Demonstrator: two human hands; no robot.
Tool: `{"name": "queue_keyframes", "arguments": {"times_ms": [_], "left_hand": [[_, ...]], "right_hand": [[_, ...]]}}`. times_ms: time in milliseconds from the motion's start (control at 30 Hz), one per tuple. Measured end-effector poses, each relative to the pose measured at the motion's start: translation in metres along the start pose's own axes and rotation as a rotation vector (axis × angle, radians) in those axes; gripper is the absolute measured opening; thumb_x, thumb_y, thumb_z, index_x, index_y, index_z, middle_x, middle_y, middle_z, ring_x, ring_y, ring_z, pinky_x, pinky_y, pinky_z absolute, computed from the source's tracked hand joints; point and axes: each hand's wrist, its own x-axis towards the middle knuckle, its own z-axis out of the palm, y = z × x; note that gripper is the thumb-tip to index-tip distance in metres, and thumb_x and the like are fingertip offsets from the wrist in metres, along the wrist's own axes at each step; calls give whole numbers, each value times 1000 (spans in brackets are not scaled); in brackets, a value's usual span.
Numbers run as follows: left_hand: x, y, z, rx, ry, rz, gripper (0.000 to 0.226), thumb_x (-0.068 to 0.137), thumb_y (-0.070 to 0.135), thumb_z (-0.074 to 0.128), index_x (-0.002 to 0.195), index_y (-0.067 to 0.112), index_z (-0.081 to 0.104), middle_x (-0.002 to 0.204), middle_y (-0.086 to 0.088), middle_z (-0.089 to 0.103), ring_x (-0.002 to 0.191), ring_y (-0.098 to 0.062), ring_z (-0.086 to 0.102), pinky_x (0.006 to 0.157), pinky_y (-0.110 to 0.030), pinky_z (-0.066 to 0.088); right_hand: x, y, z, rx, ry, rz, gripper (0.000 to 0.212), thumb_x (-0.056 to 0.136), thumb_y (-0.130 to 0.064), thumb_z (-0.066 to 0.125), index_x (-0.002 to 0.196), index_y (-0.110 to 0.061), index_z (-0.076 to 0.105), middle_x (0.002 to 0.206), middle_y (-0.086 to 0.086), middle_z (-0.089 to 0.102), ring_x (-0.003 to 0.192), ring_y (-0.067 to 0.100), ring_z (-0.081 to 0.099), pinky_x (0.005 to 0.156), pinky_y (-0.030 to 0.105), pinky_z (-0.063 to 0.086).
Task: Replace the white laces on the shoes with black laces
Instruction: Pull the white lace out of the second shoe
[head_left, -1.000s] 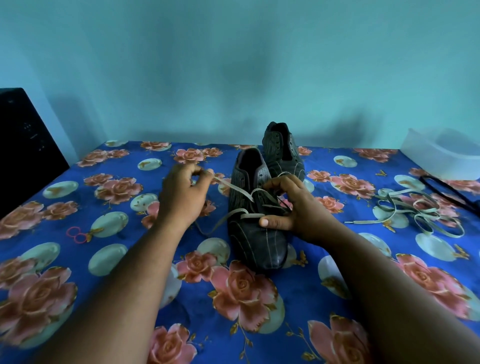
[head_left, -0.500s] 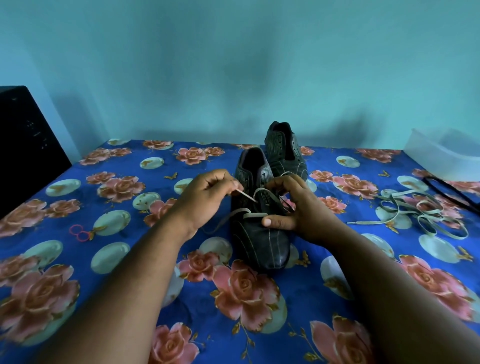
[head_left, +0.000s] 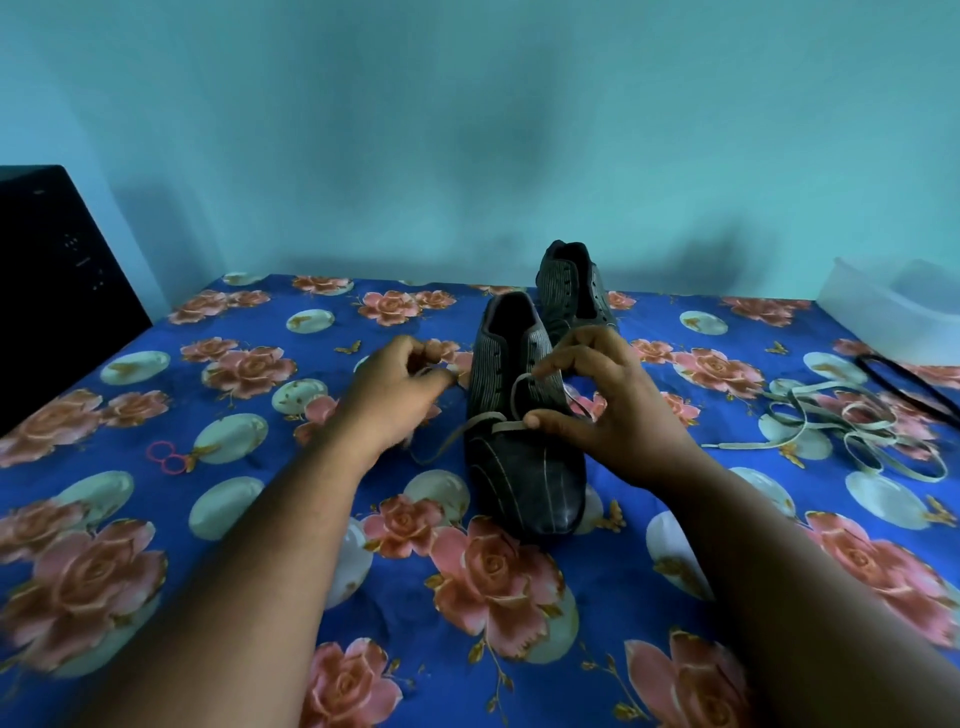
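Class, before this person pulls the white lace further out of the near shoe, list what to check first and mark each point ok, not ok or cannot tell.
1. Left hand grips the lace end: cannot tell, blurred.
2. Right hand steadies the near shoe, thumb by the lowest crossing: ok.
3. White lace out of the upper eyelets: ok; the lower ones remain threaded.
4. Far shoe has no lace: ok.
5. Removed white lace lies away from the shoes: ok.
6. Black lace on the table: ok.
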Motion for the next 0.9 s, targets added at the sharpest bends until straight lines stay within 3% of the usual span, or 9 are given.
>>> {"name": "queue_keyframes", "arguments": {"times_ms": [100,200,300,367,500,567,667,767,900], "left_hand": [[2,-3,3,175,-26,151,39,96,40,68,129,22,60,126,6,56,114,-9,56,98,-40,52],[-6,5,3,45,-175,203,56,94,53,55,143,27,52,143,4,49,130,-6,49,108,-44,48],[-13,12,5,-6,-290,210,67,94,55,41,154,27,40,158,2,40,135,0,36,110,-24,35],[-14,11,7,38,-325,221,78,90,62,37,159,27,31,163,3,32,140,1,29,108,-18,27],[-15,6,2,117,-442,198,110,69,85,49,162,39,11,170,11,7,144,3,11,118,-29,19],[-16,6,2,191,-504,206,125,62,79,67,161,42,2,170,16,-2,147,2,4,123,-33,16],[-14,5,4,264,-519,205,132,62,62,82,160,44,-4,169,19,-5,149,2,1,126,-31,11],[-11,2,4,280,-517,202,135,59,69,82,159,47,-5,168,22,-4,153,-1,-1,127,-37,11],[-8,-2,7,279,-506,207,140,51,81,81,158,49,-3,167,25,-6,153,0,-3,128,-49,10]], "right_hand": [[1,-7,1,-95,-49,-36,34,82,-59,71,101,-31,74,110,-8,52,108,17,51,93,36,46],[1,-12,5,-155,-109,-57,34,84,-62,66,100,-34,75,106,-10,51,107,17,47,93,36,43],[1,-18,6,-178,-135,-45,34,84,-65,63,99,-37,75,104,-12,48,108,17,45,94,42,44],[2,-21,6,-193,-142,-42,33,84,-65,63,97,-37,74,103,-13,49,109,15,43,92,44,45],[4,-27,6,-184,-144,-31,27,86,-59,62,95,-35,74,102,-14,49,108,15,43,91,42,45],[3,-28,5,-168,-167,-19,21,90,-53,63,95,-35,73,103,-14,50,108,14,42,90,39,44],[3,-30,3,-86,-201,-8,11,95,-43,63,92,-35,69,103,-13,52,108,18,44,93,38,42],[4,-30,-1,98,-187,32,8,95,-39,57,88,-36,61,99,-11,54,106,23,50,95,39,41],[6,-24,-1,226,-138,159,14,92,-38,49,79,-34,53,88,-9,50,92,21,48,83,38,38]]}}
